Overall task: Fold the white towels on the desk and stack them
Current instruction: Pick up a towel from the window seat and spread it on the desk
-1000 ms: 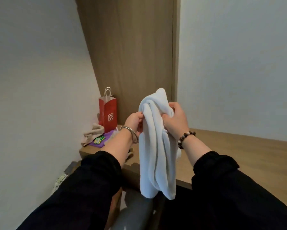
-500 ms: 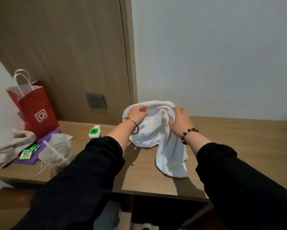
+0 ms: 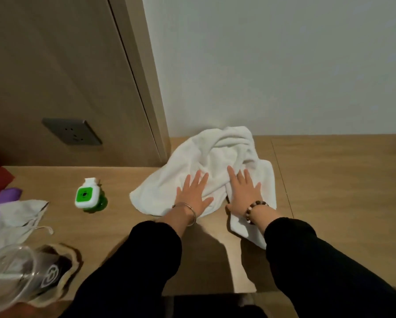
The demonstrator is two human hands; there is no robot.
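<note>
A rumpled white towel (image 3: 217, 154) lies on the wooden table (image 3: 330, 180) under both hands. The left hand (image 3: 193, 195) and right hand (image 3: 244, 195) press flat on it, fingers straight and spread, gripping nothing. Beyond the fingertips rise a pale wall (image 3: 284, 65) and a wood panel (image 3: 54, 65) with a grey socket (image 3: 72, 131).

One white towel (image 3: 217, 161) lies rumpled on the wooden tabletop (image 3: 330, 180) — unfolded, bunched into ridges at its far end against the wall, its near right corner trailing toward the front edge.
</note>
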